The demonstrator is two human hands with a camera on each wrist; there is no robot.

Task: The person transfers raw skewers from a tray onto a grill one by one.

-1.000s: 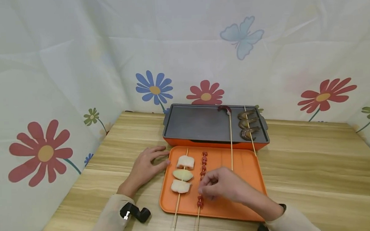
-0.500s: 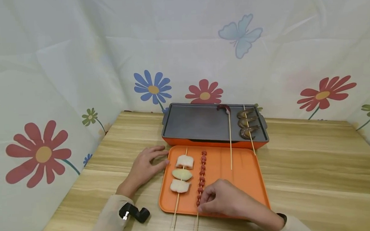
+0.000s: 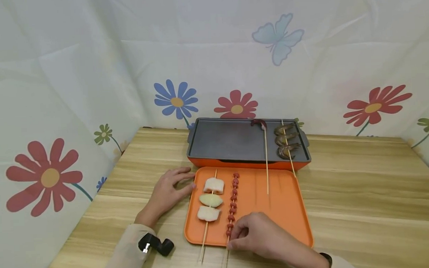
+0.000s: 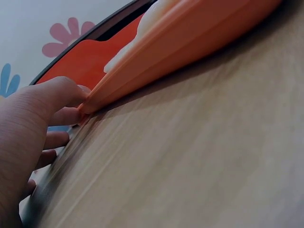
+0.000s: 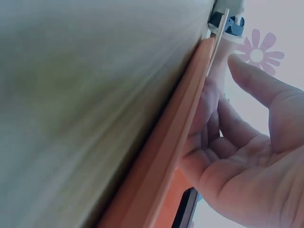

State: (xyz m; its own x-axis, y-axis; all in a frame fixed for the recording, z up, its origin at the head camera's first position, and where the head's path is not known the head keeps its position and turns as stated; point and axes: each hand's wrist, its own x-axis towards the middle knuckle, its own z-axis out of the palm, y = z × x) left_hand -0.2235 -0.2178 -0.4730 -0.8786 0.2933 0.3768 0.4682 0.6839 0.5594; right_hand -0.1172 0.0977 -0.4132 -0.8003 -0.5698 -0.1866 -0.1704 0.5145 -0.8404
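Observation:
In the head view, my left hand (image 3: 167,195) rests by the left edge of the orange tray (image 3: 285,222). Its thumb and index finger touch the tray's corner in the left wrist view. My right hand (image 3: 260,235) is over the tray's front edge, fingertips at the bare stick end of a skewer of small red pieces (image 3: 232,204). In the right wrist view, the thumb stands apart from the bent fingers (image 5: 232,126), beside a stick. Left of it lies a skewer with two white pieces and a pale green one (image 3: 210,200).
Behind the tray stands an orange grill with a dark grey plate (image 3: 225,139). On its right lie a skewer with a dark red tentacle-like piece (image 3: 259,123) and a shrimp skewer (image 3: 285,140), sticks reaching over the tray. A flowered curtain (image 3: 211,51) hangs behind the wooden table (image 3: 362,192).
My right hand has moved down along the red skewer, from its middle to its bare stick end, uncovering the red pieces. The left hand has stayed at the tray's edge.

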